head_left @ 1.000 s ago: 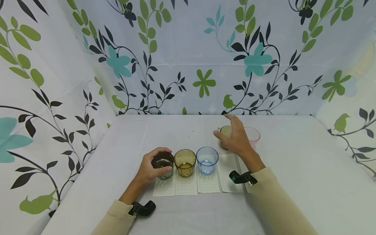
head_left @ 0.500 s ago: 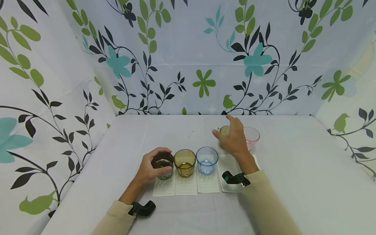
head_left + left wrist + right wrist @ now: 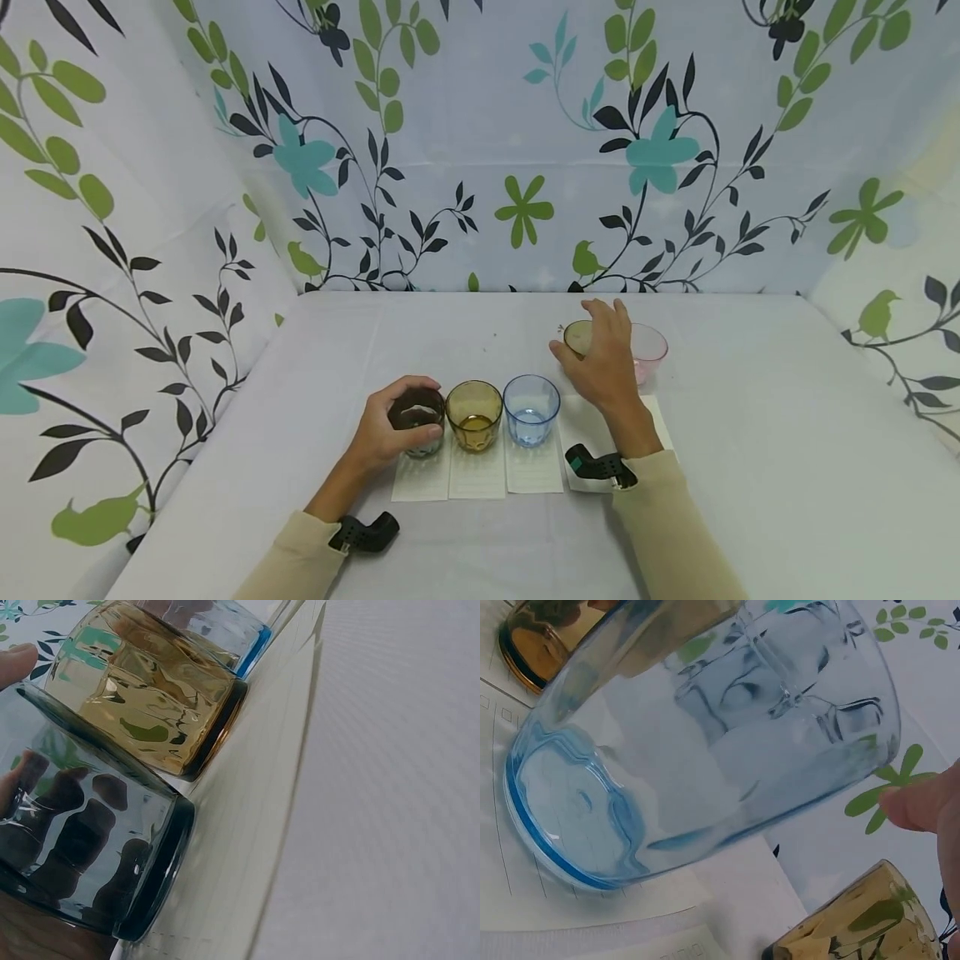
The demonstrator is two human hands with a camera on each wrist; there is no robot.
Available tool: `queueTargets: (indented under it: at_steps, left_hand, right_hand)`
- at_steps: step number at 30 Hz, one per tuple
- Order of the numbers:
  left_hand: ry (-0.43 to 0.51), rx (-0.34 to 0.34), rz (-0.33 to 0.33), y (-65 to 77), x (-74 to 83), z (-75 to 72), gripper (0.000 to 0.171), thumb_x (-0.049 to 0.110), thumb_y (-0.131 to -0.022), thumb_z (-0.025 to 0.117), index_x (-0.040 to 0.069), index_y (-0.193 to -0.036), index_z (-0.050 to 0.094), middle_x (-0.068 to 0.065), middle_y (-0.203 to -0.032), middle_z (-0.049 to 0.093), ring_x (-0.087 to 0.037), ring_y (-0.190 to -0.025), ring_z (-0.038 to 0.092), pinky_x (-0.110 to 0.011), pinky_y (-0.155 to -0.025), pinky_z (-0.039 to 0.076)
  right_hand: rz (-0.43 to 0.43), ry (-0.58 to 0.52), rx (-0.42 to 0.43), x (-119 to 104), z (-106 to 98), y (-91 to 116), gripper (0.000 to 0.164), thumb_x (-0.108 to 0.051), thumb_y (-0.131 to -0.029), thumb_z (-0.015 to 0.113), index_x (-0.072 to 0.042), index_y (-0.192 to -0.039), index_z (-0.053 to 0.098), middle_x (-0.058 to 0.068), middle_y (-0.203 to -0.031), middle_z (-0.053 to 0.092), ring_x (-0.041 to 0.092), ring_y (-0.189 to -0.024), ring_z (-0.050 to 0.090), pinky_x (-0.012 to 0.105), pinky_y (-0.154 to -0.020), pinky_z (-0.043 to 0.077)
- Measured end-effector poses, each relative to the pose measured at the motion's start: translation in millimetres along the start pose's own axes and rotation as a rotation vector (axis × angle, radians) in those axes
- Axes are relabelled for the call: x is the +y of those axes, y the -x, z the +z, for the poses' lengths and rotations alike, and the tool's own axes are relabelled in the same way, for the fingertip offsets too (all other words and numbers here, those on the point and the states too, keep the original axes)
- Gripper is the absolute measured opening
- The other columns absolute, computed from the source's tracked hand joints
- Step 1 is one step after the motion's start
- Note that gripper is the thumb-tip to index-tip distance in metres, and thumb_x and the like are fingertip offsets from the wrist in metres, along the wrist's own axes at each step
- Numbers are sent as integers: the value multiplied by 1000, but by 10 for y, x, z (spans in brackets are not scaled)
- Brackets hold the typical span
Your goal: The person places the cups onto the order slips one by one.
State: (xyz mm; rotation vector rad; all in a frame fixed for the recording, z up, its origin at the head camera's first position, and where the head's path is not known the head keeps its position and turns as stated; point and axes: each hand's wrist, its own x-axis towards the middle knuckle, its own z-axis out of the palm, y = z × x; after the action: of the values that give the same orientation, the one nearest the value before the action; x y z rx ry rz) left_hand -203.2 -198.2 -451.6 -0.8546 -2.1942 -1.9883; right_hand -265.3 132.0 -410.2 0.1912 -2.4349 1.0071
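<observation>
My left hand [image 3: 384,429] grips a dark grey glass tumbler [image 3: 423,417], fingers round its far side and thumb at the front; through the tumbler's wall [image 3: 82,825] the fingers show in the left wrist view. Beside it stand an amber tumbler [image 3: 473,421] and a light blue tumbler [image 3: 531,417], all in one row. Further back, my right hand [image 3: 606,358] reaches to an olive-amber tumbler [image 3: 576,336], thumb and fingers spread about it. In the right wrist view the thumb stands apart from that tumbler [image 3: 870,919]. The hand partly hides it.
A pink tumbler [image 3: 649,350] stands right behind the right hand. Lined paper slips [image 3: 476,479] lie side by side under the front row. A second slip [image 3: 588,417] lies under the right wrist. A patterned cloth [image 3: 450,167] hangs behind the white table [image 3: 750,467].
The right forearm has swung left and the right hand's fingers have bent a little beside the back tumbler. The left hand keeps its hold on the grey tumbler.
</observation>
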Motion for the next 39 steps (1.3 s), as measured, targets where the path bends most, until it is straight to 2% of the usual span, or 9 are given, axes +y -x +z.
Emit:
queueTargets:
  at_steps: [2, 5, 7, 12, 20, 28, 39]
  left_hand:
    - [0, 3, -1, -1, 1, 1, 53, 1, -83, 76, -13, -128, 53, -24, -115, 62, -33, -103, 67, -41, -91, 59]
    - [0, 2, 6, -6, -5, -3, 51, 1, -83, 76, -9, -128, 55, -24, -115, 62, -31, -103, 67, -41, -91, 59]
    - [2, 2, 6, -8, -13, -3, 50, 0, -83, 76, -7, -128, 57, -24, -115, 63, -30, -103, 66, -40, -91, 59]
    - [3, 5, 13, -5, -24, -6, 51, -1, -82, 77, -9, -127, 56, -24, -114, 63, -30, -102, 66, -39, -90, 59]
    - [-2, 3, 2, -4, -17, -4, 49, 2, -82, 77, -2, -128, 59, -22, -115, 63, -29, -103, 67, -41, -91, 59]
    - [9, -3, 9, -19, -10, -6, 52, -1, -81, 77, -11, -127, 55, -26, -113, 63, -31, -101, 66, -41, -90, 59]
    - [8, -1, -1, -19, -11, -11, 54, 0, -81, 77, -14, -128, 54, -26, -114, 63, -34, -102, 66, -41, -90, 59]
  right_hand:
    - [-45, 68, 7, 6, -25, -11, 73, -30, -83, 78, 0, -143, 49, 21, -150, 47, 42, -152, 16, 61, -122, 18]
    - [-67, 168, 15, 14, -66, -27, 78, -34, -81, 79, 3, -143, 49, 23, -148, 48, 47, -151, 16, 60, -123, 13]
    - [-51, 223, 4, 18, -90, -32, 81, -37, -81, 79, 3, -144, 48, 24, -149, 47, 49, -151, 14, 62, -123, 11]
    - [30, 301, -73, 35, -107, -24, 89, -48, -82, 76, 2, -149, 43, 23, -156, 38, 51, -152, 2, 68, -121, 10]
    - [108, 351, -112, 81, -114, -13, 96, -54, -81, 74, 6, -148, 42, 27, -156, 36, 49, -152, -6, 69, -120, 6]
    - [125, 383, -153, 84, -127, -13, 90, -54, -81, 75, 9, -140, 50, 28, -154, 38, 50, -152, -5, 66, -121, 5]
    - [131, 370, -127, 66, -115, -15, 89, -53, -76, 81, 8, -136, 56, 26, -154, 39, 49, -153, -2, 67, -121, 9]
